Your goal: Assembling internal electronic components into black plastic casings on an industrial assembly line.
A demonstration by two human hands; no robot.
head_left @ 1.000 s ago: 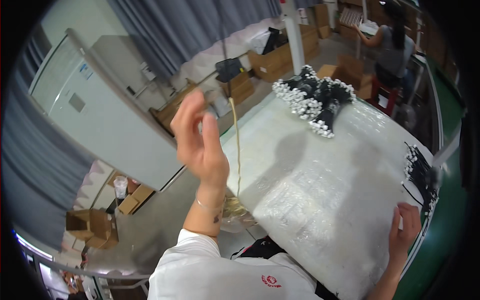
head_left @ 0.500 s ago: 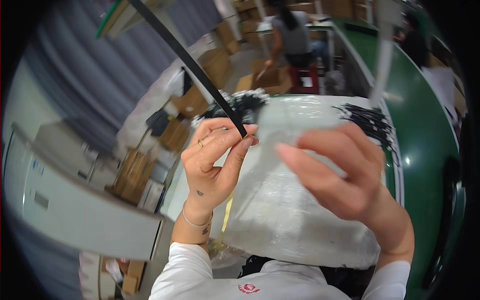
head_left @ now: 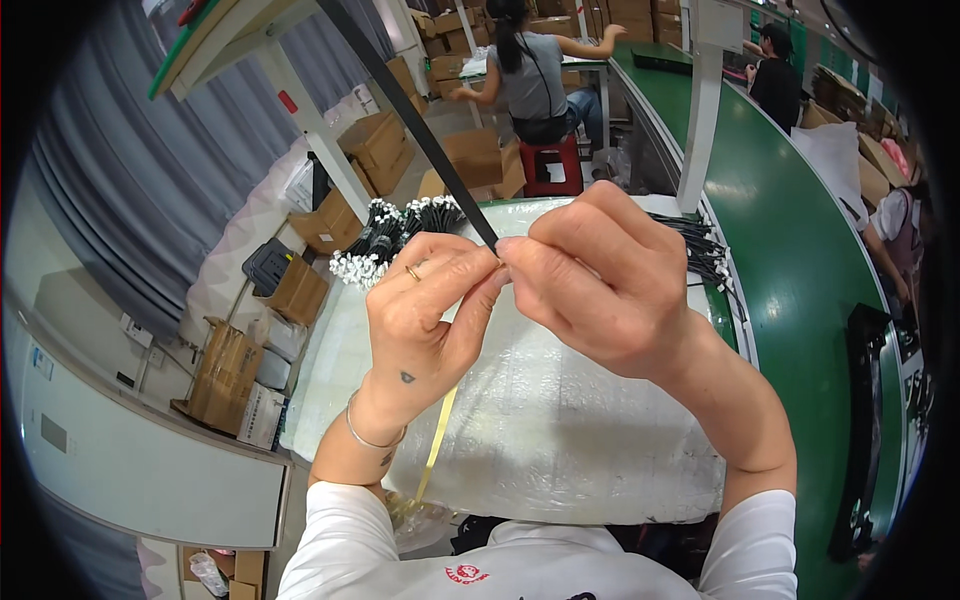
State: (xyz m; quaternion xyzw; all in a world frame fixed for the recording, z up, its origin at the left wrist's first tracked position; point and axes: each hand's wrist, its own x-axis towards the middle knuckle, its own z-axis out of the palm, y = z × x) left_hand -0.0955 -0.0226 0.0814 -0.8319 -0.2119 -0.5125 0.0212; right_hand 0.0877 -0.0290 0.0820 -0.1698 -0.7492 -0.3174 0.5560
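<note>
A long flat black strip (head_left: 420,130) slants down from the upper left to my fingertips. My left hand (head_left: 430,310) is closed, its thumb and fingers pinching the strip's lower end. My right hand (head_left: 605,285) is also closed, fingertips meeting the left ones at that same end; just what they pinch is partly hidden. Below my left hand hangs a narrow yellow strip (head_left: 437,445), running down past the table's near edge. Whether it joins the black strip cannot be seen. Under both hands lies a white table covered in clear plastic (head_left: 560,440).
Bundles of black cables with white connectors (head_left: 375,250) lie at the far left of the table, more black cables (head_left: 705,250) at the far right. A green conveyor belt (head_left: 770,270) runs along the right. A white post (head_left: 703,120) stands beside it. Ahead, a person (head_left: 535,80) sits on a red stool.
My right hand has moved left and closed at the strip's end beside my left hand. The left hand keeps its pinch. The view has shifted, showing more of the room ahead.
</note>
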